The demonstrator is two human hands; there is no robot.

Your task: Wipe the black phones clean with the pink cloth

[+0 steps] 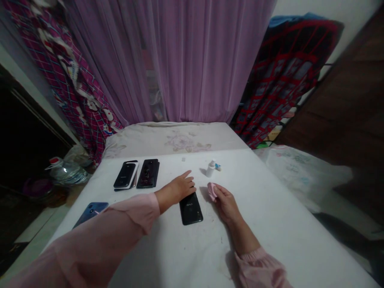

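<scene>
A black smartphone lies back up on the white table cover, its top end tilted slightly left. My left hand rests over the phone's far end, fingers stretched out and apart, hiding that end. To the right, my right hand pinches a small folded pink cloth just above the cover. Beyond the cloth stands a small white bottle, with a small blue-and-white item beside it.
Toward the back left sit two stacks of phones, one topped by a black phone with a white edge, the other by a dark phone. A blue phone lies near the left edge. A large water bottle stands off the table.
</scene>
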